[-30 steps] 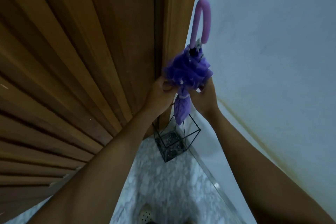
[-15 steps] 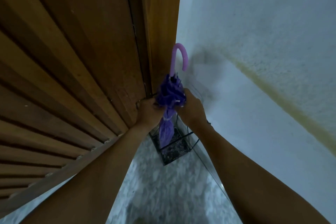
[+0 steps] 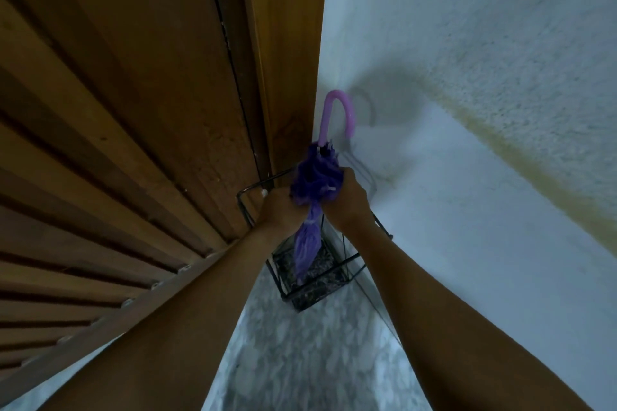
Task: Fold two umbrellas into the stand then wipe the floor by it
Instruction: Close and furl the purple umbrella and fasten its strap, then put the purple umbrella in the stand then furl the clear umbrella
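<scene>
A folded purple umbrella (image 3: 315,177) with a pink hooked handle stands upright, its lower end down inside the black wire stand (image 3: 312,290) in the corner. My left hand (image 3: 277,210) grips the bunched fabric from the left. My right hand (image 3: 347,200) grips it from the right. The umbrella's tip reaches close to the stand's dark speckled base. No second umbrella is in view.
A slatted wooden door (image 3: 133,143) fills the left side, right beside the stand. A white textured wall (image 3: 467,110) with a yellowish stripe closes the right side. The marbled grey floor (image 3: 300,360) runs between them toward me.
Both hands have carried the umbrella down, from above the stand to inside it. The stand's upper rim is now level with my hands.
</scene>
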{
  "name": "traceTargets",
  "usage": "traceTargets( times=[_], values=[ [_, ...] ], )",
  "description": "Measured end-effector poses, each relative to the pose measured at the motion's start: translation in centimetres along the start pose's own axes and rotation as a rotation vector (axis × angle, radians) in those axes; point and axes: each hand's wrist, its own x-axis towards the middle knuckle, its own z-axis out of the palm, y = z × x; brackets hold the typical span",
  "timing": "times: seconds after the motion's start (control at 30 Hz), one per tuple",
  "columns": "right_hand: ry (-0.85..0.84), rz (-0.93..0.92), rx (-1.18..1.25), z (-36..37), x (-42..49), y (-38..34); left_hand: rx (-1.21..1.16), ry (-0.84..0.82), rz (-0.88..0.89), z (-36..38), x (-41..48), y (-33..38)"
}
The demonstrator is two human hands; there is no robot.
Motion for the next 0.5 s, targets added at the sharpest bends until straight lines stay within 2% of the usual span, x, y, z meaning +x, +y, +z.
traceTargets(
  times=[0.17, 0.23, 0.37, 0.5],
  values=[
    [0.036, 0.003, -0.020, -1.9, -1.2, -1.1, -0.232, -0.182, -0.020, -0.6, -1.0, -0.4],
    [0.040, 0.040, -0.006, -3.2, -2.5, -2.2, -0.239, -0.215, -0.034, -1.5, -2.2, 0.4],
    [0.090, 0.025, -0.036, -5.3, -5.6, -4.4, -0.262, -0.180, -0.094, -4.1, -5.7, 3.4],
    [0.023, -0.011, -0.028, -8.4, -10.1, -10.0, -0.242, -0.077, -0.180, -8.2, -11.0, 6.7]
  ],
)
